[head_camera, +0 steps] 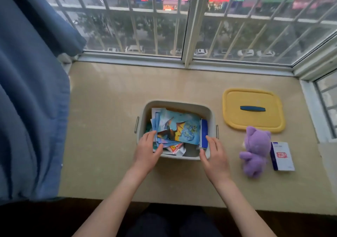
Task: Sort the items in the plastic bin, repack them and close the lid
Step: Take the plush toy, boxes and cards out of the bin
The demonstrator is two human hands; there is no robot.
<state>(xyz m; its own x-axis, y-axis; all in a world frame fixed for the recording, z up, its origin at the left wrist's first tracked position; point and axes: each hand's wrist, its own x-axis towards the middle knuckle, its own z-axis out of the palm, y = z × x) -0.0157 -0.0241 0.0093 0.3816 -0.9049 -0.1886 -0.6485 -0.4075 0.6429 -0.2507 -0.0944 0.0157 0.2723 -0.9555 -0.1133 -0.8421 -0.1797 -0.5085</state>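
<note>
A grey plastic bin [207, 110] stands open on the beige sill, filled with a stack of colourful picture cards [179, 127]. A blue and white box [204, 133] stands on edge against the bin's right wall. My left hand [146, 152] rests on the near left corner of the card stack, thumb and fingers pinching its edge. My right hand [214, 154] touches the near end of the blue and white box, fingers spread. The yellow lid [253, 110] with a blue handle lies flat to the right of the bin.
A purple plush toy [255, 151] lies right of the bin, with a white and blue box [281, 155] beside it. A blue curtain [31, 99] hangs at the left. The barred window [187, 23] bounds the sill at the back and right.
</note>
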